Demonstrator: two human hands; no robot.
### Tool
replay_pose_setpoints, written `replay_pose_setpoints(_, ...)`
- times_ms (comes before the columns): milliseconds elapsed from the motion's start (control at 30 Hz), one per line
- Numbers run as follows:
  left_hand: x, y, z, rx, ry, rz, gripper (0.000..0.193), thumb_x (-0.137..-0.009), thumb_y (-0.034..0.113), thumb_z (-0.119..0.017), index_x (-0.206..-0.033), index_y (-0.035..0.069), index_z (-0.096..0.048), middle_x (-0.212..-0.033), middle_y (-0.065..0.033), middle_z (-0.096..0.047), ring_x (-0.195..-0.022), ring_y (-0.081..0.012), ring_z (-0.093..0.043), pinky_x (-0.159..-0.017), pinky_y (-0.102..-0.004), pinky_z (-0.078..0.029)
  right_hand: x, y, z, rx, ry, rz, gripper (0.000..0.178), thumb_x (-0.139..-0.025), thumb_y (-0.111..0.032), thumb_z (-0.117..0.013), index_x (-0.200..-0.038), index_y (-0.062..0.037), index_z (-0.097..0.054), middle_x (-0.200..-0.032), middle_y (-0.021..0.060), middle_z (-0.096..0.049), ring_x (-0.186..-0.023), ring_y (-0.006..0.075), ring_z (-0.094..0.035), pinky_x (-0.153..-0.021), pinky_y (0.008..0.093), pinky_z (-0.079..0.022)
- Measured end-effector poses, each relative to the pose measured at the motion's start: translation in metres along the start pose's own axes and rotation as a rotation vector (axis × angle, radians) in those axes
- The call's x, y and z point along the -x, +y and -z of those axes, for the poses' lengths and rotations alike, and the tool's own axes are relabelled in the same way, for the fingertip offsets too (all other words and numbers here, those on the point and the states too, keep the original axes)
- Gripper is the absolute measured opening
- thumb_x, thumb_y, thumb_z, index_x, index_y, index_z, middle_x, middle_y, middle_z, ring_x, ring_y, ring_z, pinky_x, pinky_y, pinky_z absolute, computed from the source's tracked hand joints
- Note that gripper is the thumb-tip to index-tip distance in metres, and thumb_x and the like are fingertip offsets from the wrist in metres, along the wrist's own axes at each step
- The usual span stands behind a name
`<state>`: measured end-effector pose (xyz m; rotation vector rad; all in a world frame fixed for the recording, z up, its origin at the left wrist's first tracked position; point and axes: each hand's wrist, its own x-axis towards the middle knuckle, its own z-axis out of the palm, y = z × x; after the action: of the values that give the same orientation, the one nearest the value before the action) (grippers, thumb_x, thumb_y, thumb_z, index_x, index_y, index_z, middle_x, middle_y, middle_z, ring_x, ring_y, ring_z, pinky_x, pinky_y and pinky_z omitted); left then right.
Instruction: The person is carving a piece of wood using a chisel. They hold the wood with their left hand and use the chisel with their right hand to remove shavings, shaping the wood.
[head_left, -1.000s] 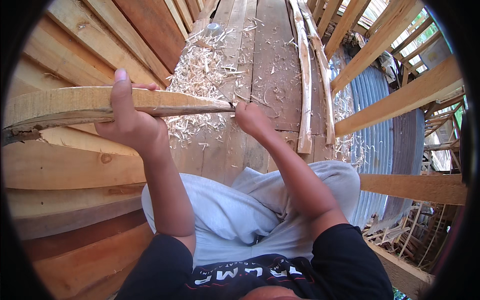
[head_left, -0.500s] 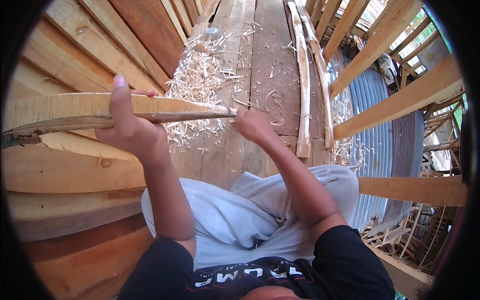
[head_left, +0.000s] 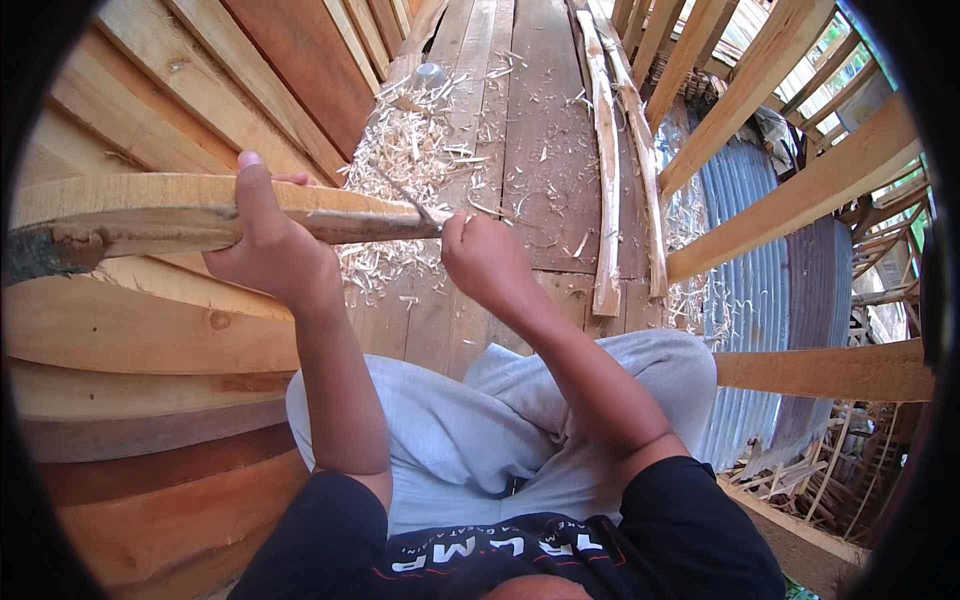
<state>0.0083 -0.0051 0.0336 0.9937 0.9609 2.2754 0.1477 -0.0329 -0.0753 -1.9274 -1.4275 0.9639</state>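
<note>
My left hand is wrapped round a long piece of wood, thumb on its near side and fingertips showing past its far edge. The wood lies level across the left of the view, pale on top, with rough dark bark near its left end, and narrows towards the right. Closed at that narrow end is my right hand, gripping a knife. Its thin grey blade slants up and left across the wood's tip. The knife's handle is hidden in my fist.
Curled wood shavings cover the plank floor ahead, with a small clear cup among them. Two peeled poles lie lengthwise to the right. Stacked boards line the left; slanting posts and corrugated sheeting stand right.
My right hand has shifted a little left, and the knife blade now shows above the wood's tip. The piece of wood has rolled slightly, baring more of its bark side.
</note>
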Motion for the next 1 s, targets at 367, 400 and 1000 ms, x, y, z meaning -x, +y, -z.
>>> replay_pose_setpoints(367, -0.014, 0.014, 0.009, 0.220, -0.351, 0.222, 0.039, -0.086, 0.035, -0.068, -0.100, 0.002, -0.050, -0.085, -0.0143, -0.057, -0.077, -0.0259, -0.060, -0.071, -0.0466, -0.053, -0.020, 0.032, -0.009, -0.086, 0.060, -0.056, 0.058, -0.094, -0.035, -0.031, -0.083, 0.0121, -0.063, -0.085, 0.0367, -0.061, -0.088, 0.0508, -0.061, -0.084, 0.0530, -0.047)
replay_pose_setpoints(400, -0.014, 0.008, 0.013, 0.191, -0.284, 0.213, 0.039, -0.086, 0.035, -0.068, -0.098, 0.003, -0.049, -0.084, -0.0137, -0.056, -0.076, -0.0253, -0.059, -0.071, -0.0459, -0.053, -0.010, 0.020, -0.005, -0.062, 0.043, -0.022, 0.058, -0.094, -0.035, -0.031, -0.083, 0.0119, -0.063, -0.085, 0.0365, -0.061, -0.087, 0.0508, -0.062, -0.083, 0.0528, -0.047)
replay_pose_setpoints(1000, 0.015, 0.023, -0.013, 0.056, -0.136, 0.118, 0.039, -0.084, 0.028, -0.069, -0.096, 0.002, -0.043, -0.078, -0.0133, -0.052, -0.069, -0.0226, -0.056, -0.063, -0.0392, -0.051, -0.021, 0.035, -0.006, 0.008, 0.105, -0.037, 0.052, -0.094, -0.033, -0.034, -0.083, 0.0065, -0.067, -0.085, 0.0311, -0.065, -0.086, 0.0480, -0.063, -0.082, 0.0534, -0.048)
